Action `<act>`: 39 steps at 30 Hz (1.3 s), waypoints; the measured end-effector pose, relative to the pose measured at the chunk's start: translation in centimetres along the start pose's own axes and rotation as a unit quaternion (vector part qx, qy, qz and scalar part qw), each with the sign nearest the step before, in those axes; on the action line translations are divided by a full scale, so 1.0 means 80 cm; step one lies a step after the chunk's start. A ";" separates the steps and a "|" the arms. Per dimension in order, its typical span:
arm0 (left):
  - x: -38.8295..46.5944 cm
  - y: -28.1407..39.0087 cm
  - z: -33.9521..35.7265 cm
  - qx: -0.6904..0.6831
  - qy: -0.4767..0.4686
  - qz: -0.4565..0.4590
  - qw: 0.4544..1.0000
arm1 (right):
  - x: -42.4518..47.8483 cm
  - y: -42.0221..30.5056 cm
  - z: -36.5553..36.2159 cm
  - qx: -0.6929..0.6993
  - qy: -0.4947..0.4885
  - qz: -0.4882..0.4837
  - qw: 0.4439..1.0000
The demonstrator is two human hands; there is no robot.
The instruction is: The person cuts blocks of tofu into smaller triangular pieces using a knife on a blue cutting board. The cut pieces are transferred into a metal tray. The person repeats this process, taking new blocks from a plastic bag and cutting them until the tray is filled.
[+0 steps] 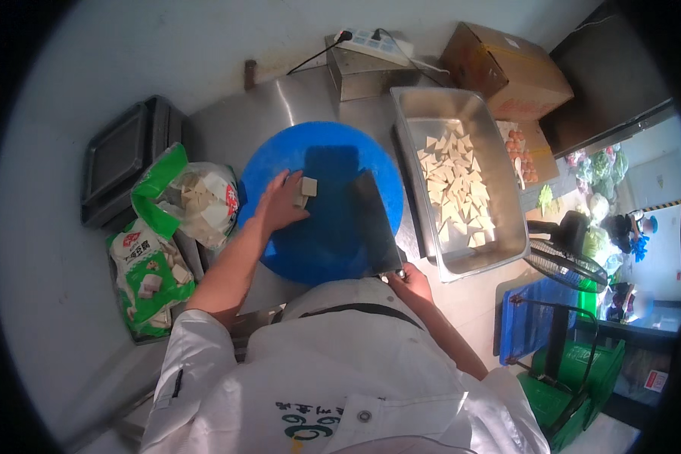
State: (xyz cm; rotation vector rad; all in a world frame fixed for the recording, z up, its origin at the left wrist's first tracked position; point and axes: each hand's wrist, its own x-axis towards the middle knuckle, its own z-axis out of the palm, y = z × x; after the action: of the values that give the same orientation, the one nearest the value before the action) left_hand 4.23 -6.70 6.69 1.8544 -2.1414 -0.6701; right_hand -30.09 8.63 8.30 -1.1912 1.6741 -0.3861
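Observation:
On the round blue cutting board [332, 249], my left hand [279, 203] has its thumb and fingers around a few pale tofu blocks [309, 186] near the left side. Part of the tofu is hidden by the fingers. My right hand [412, 286] grips the handle of a cleaver [376, 224] at the board's lower right edge. The broad dark blade lies over the right part of the board, apart from the tofu. To the left, an open green-and-white plastic bag [207, 201] holds more tofu blocks. A deep steel pan [491, 162] to the right contains many tofu triangles [457, 184].
A second tofu bag [153, 272] sits in a tray at the left, below stacked metal trays [116, 153]. Behind the board are a power strip [374, 45] on a steel box and a cardboard box [511, 68]. Eggs [519, 153], a fan [567, 264] and green bins [579, 380] are rightward.

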 end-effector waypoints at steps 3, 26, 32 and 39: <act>0.002 -0.010 -0.005 0.046 -0.031 0.039 0.998 | 0.002 0.016 0.002 0.017 0.004 0.003 1.000; 0.009 -0.021 -0.035 0.015 -0.036 0.113 0.993 | 0.008 0.004 -0.003 0.027 -0.036 0.000 0.999; 0.007 0.056 -0.051 0.038 0.007 0.063 0.997 | 0.011 0.016 0.000 0.023 -0.009 -0.011 1.000; 0.005 0.091 0.096 -0.052 0.045 0.192 0.979 | 0.007 -0.002 -0.011 0.021 0.079 -0.001 0.997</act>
State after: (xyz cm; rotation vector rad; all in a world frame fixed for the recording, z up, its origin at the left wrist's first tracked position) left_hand -5.74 -4.98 3.49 1.3371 -2.2640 -0.5825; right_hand -30.72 7.81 8.49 -1.1558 1.7917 -0.5264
